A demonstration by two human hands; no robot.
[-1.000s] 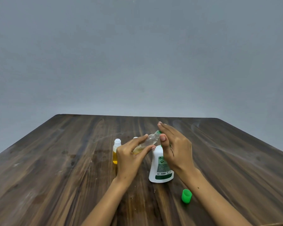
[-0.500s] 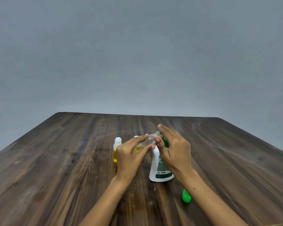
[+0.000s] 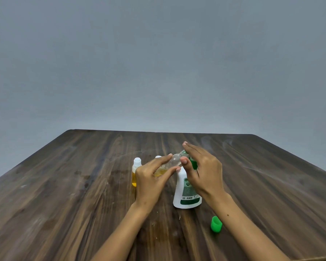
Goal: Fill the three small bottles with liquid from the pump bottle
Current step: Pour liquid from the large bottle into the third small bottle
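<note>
Little is changed from half a second ago: a tilted clear small bottle (image 3: pixel 174 161) is pinched in the left hand (image 3: pixel 151 182) at the white pump bottle (image 3: pixel 186 193), whose green pump (image 3: pixel 193 162) is pressed under straight right-hand (image 3: pixel 203 172) fingers on the wooden table (image 3: pixel 64 194).

Three small bottles (image 3: pixel 174 160) (image 3: pixel 135 171) (image 3: pixel 158 157), one pump bottle (image 3: pixel 186 193), one green cap (image 3: pixel 215 224), two hands (image 3: pixel 151 180) (image 3: pixel 203 171)

Since a second ago the right hand (image 3: pixel 205 172) sits higher over the pump bottle (image 3: pixel 186 193): its palm now clears the green pump head (image 3: pixel 193 162), which was hidden then and shows at the thumb's 3 o'clock. The thumb tip now lies at the neck of the tilted small bottle (image 3: pixel 174 161), toward 12 o'clock from its earlier spot.
</note>
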